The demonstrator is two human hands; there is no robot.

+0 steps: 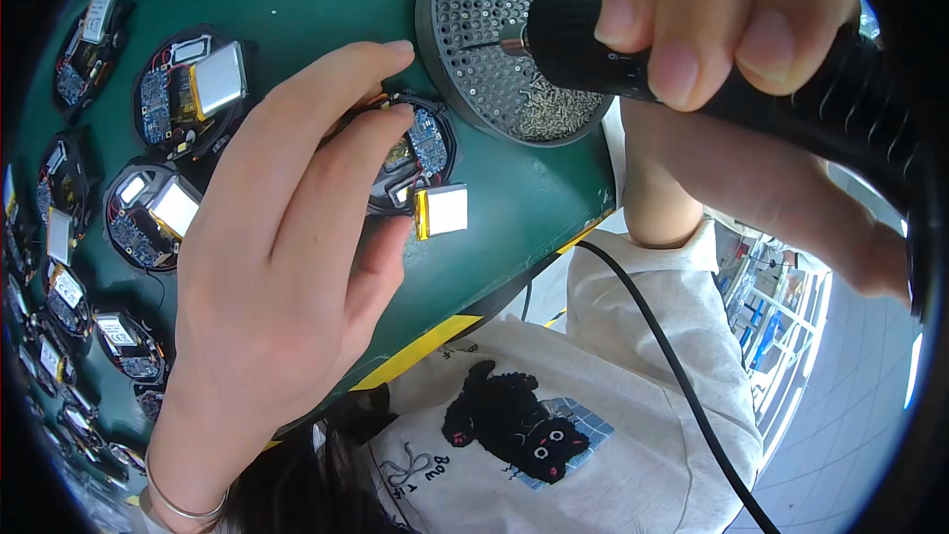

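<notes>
My right hand [717, 25] is wrapped round a black corded electric screwdriver [578, 35]. Its thin bit points left over a round grey screw tray [442, 89], whose perforated plate carries many small silver screws [559, 111]. Whether a screw sits on the bit is too small to tell. With its fingers curved, my left hand [282, 198] grips a round black electronic housing [431, 138] on the table. A blue circuit board and wires show inside that housing, while my fingers hide its left part. A silver battery pack with yellow tape [443, 211] lies at its near edge.
More open housings with boards and batteries, such as one housing [158, 99], crowd the left of the green table [326, 0]. Yellow-black tape [420, 348] marks the table's near edge. A black cable [652, 321] hangs across my sleeve.
</notes>
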